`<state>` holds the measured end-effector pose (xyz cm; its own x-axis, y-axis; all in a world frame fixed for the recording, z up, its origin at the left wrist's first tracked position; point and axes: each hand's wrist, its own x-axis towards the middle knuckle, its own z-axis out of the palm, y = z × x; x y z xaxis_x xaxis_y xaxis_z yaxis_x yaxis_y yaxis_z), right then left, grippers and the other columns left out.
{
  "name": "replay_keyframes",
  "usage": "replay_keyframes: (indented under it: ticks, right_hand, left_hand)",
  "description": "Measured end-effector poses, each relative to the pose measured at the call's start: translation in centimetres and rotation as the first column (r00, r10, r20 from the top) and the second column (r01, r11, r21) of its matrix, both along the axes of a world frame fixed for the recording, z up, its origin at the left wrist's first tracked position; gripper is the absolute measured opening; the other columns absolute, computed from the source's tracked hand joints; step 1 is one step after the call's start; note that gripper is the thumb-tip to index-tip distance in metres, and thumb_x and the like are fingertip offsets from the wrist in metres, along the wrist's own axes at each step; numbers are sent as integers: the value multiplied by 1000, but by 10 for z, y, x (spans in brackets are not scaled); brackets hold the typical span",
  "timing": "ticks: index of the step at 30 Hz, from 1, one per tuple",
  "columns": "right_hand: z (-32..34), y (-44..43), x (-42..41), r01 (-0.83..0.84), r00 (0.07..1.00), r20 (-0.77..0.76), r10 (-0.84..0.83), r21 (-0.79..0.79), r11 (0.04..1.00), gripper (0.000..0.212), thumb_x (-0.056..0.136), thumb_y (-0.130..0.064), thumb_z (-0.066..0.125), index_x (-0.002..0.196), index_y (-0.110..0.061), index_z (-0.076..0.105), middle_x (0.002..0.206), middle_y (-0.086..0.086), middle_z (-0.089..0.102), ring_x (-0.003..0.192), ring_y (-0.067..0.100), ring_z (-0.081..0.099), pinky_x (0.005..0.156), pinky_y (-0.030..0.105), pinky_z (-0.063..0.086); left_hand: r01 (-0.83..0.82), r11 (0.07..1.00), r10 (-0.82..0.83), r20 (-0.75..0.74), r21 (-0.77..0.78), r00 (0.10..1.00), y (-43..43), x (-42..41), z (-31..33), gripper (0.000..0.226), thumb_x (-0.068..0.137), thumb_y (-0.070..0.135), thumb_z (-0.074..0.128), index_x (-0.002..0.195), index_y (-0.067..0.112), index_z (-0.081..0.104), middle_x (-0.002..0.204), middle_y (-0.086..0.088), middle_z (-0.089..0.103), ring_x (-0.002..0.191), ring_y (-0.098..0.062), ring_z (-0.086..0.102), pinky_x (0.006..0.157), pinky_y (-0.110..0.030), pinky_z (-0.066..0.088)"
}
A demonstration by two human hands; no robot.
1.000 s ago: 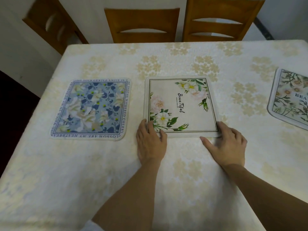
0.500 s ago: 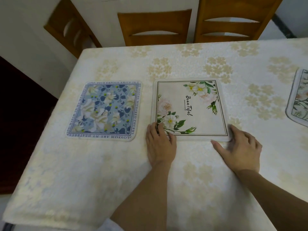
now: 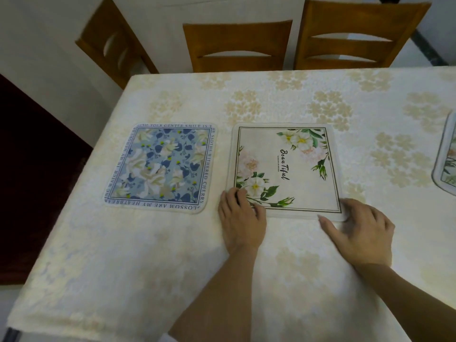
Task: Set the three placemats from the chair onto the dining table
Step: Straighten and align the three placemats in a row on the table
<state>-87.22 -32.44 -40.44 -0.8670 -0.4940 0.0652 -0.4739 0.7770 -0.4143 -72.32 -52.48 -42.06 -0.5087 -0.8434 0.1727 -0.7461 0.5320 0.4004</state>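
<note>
Three placemats lie flat on the dining table [image 3: 172, 255]. A blue floral placemat [image 3: 161, 166] is on the left. A cream placemat with white flowers and the word "Beautiful" [image 3: 283, 169] is in the middle. Only a sliver of a third grey-edged floral placemat [image 3: 446, 161] shows at the right edge. My left hand [image 3: 241, 218] rests with fingertips on the cream placemat's near left corner. My right hand [image 3: 360, 233] lies flat at its near right corner, fingers spread, touching the edge.
A cream tablecloth with beige flower patches covers the table. Two wooden chairs [image 3: 237, 45] [image 3: 355, 33] stand at the far side, and a third [image 3: 111, 43] at the far left corner. The table's left edge drops to a dark floor.
The view has shifted left, so the third placemat has slid almost out of frame. Both hands stay at the cream placemat's near corners.
</note>
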Motion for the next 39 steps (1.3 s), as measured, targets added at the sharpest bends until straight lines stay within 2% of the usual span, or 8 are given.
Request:
replay_keyframes:
  ticks: [6, 9, 16, 25, 29, 33, 35, 39]
  right_hand:
    - [-1, -1, -1, 9, 1000, -13, -9, -1, 1000, 65, 76, -78, 54, 124, -34, 54, 115, -2, 65, 119, 27, 53, 107, 45, 33]
    - [-3, -1, -1, 11, 1000, -29, -11, 8, 1000, 68, 73, -79, 56, 124, -34, 54, 116, -3, 65, 119, 27, 53, 107, 45, 33]
    - [-7, 0, -1, -20, 994, -108, 26, 58, 998, 86, 70, -81, 57, 135, -25, 55, 141, -1, 58, 126, 26, 50, 109, 46, 33]
    - [-10, 1, -3, -9, 995, -102, 16, 74, 997, 84, 72, -84, 56, 134, -28, 53, 141, -5, 58, 125, 21, 51, 109, 43, 33]
    - [-11, 0, -3, -6, 992, -124, 17, 92, 996, 83, 74, -83, 57, 135, -26, 53, 141, -4, 58, 125, 21, 51, 109, 44, 35]
    - [-12, -1, -3, 10, 992, -129, 2, 88, 996, 84, 73, -83, 58, 134, -26, 55, 141, -5, 58, 125, 21, 51, 109, 43, 35]
    - [-11, -1, -3, 11, 993, -119, 0, 88, 996, 83, 73, -83, 59, 135, -27, 54, 141, -6, 57, 126, 21, 51, 109, 43, 34]
    - [-10, -1, -3, 12, 994, -107, -2, 89, 996, 83, 72, -83, 60, 135, -29, 53, 142, -7, 57, 127, 21, 50, 109, 42, 33]
  left_hand:
    - [-85, 996, 84, 22, 10, 996, -1, 1, 5, 34, 90, 34, 53, 116, 13, 54, 118, -10, 56, 111, -30, 52, 97, -44, 46]
    - [-68, 998, 67, 39, 18, 997, -1, 1, 4, 35, 92, 35, 51, 119, 13, 52, 122, -10, 54, 115, -29, 51, 101, -43, 44]
    - [-1, 999, 2, -11, 40, 1000, 1, -1, 1, 37, 95, 35, 52, 122, 9, 52, 128, -13, 49, 120, -30, 50, 104, -43, 47]
    - [38, 999, -37, -40, 27, 999, 0, -1, 1, 51, 95, 50, 55, 123, 8, 54, 134, -16, 47, 125, -37, 49, 102, -50, 48]
    - [86, 996, -86, 14, -2, 996, 0, -1, -1, 61, 95, 59, 50, 130, 9, 52, 141, -19, 47, 138, -40, 40, 113, -52, 37]
    - [169, 985, -173, 178, 42, 969, -1, -2, 1, 105, 75, 95, 29, 151, 22, 38, 161, -14, 32, 152, -41, 15, 124, -54, 14]
    - [202, 975, -218, 218, 93, 951, -1, -1, 3, 118, 63, 103, 27, 156, 30, 27, 166, -7, 20, 153, -42, 5, 124, -55, 6]
    - [207, 972, -229, 242, 114, 943, -3, 0, 5, 118, 63, 103, 29, 158, 36, 18, 169, -1, 11, 154, -42, -1, 124, -57, 4]
